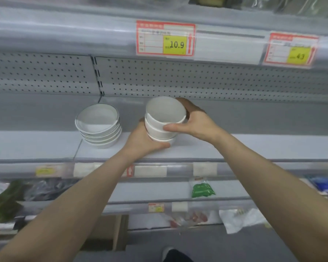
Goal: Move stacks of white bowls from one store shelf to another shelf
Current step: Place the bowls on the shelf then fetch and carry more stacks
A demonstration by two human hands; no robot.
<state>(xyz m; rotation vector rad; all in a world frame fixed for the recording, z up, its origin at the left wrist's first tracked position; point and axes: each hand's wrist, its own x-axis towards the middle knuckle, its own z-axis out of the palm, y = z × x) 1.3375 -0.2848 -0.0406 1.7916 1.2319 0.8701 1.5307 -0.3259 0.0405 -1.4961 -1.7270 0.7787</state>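
Well, it looks like roughly the halfway mark, though I can't say whether this grey shelf (pixel 235 146) is the one being emptied or the one being filled. One stack of shallow dark-rimmed bowls (pixel 98 125) stands by itself on the shelf, left of the action and untouched. Just beside it, but not touching it, is the stack of deeper white bowls (pixel 157 127), which sits between both hands near the front edge. It leans a little, with the top bowl's mouth tipped toward me. Its base is right at the shelf surface, and I can't tell whether it rests there or is a touch clear of it.

The left hand (pixel 146 142) cups the stack low down on its left side, with the thumb curled along the bottom bowl. The right hand (pixel 197 121) wraps the right side higher up, its thumb pressed across the front of the middle bowl and its fingers reaching round behind the rim. Both are clamped on the stack, so nothing is loose.

As I judge it, at least this stack has yet to be settled.
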